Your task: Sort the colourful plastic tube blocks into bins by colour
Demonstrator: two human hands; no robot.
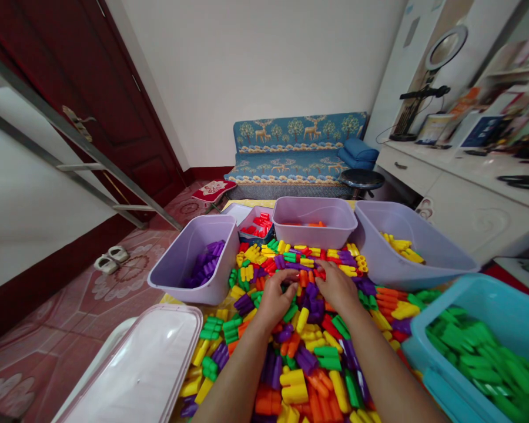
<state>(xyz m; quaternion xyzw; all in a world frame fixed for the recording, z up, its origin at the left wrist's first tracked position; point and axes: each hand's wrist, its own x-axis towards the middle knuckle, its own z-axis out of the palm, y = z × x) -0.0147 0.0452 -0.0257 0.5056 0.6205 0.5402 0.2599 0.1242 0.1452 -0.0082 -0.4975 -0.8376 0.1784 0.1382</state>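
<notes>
A heap of small plastic blocks in red, orange, yellow, green and purple covers the surface before me. My left hand and my right hand both rest palm down on the pile near its middle. The fingers of each are curled into the blocks, so what they grip is hidden. Orange and purple pieces lie between the two hands.
A lilac bin holds purple blocks at left. A small box has red ones, a middle bin orange ones, a right bin yellow ones. A blue bin holds green ones. A clear lid lies front left.
</notes>
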